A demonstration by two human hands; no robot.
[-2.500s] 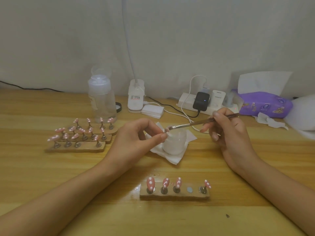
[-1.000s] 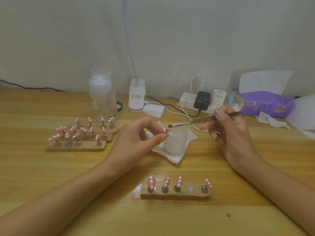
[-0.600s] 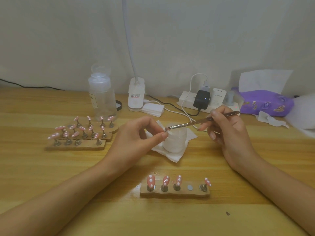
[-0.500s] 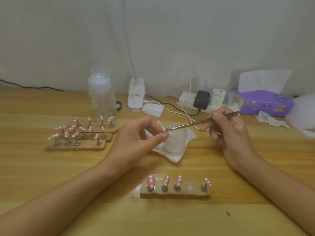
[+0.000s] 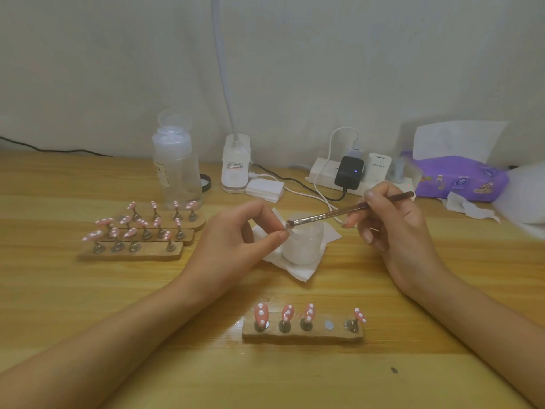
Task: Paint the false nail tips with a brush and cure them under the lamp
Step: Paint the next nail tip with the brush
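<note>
Brush (image 5: 339, 213) bristles meet a false nail tip (image 5: 285, 229) above the white jar (image 5: 302, 246).
The left hand (image 5: 233, 246) pinches the tip in its fingers; the right hand (image 5: 395, 231) fingers grip the brush, lowered since a second ago, when it hovered just clear. Four painted tips (image 5: 261, 314) stand on the near holder (image 5: 302, 335) on the desk (image 5: 88, 305).

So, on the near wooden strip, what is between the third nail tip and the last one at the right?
In the head view, only a bare round disc on the strip; no tip stands on it.
</note>
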